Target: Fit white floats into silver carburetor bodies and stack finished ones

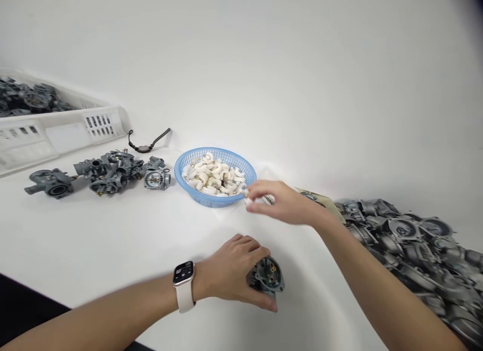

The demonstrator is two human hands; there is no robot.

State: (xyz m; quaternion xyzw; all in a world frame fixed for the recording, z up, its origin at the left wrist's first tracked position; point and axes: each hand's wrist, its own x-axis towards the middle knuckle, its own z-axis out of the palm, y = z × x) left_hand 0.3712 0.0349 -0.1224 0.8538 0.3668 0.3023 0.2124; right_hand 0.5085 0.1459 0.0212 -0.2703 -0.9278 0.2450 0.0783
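A grey metal carburetor body (269, 275) rests on the white table under my left hand (239, 270), whose fingers wrap round it. Its open bowl side faces up, with brass parts inside. My right hand (277, 202) is beside the right rim of a blue plastic basket (213, 202). Between its thumb and fingers is a small white carburetor float (247, 197), mostly covered by the fingertips. Many curved white floats (215, 176) fill the basket.
Several carburetors (109, 172) stand on the left, near a black-strapped watch (145, 148) and a white crate (64, 132) of grey parts. At right lies a large pile of carburetor bodies (407, 245), with a yellowish packet (324, 202) partly behind my right arm.
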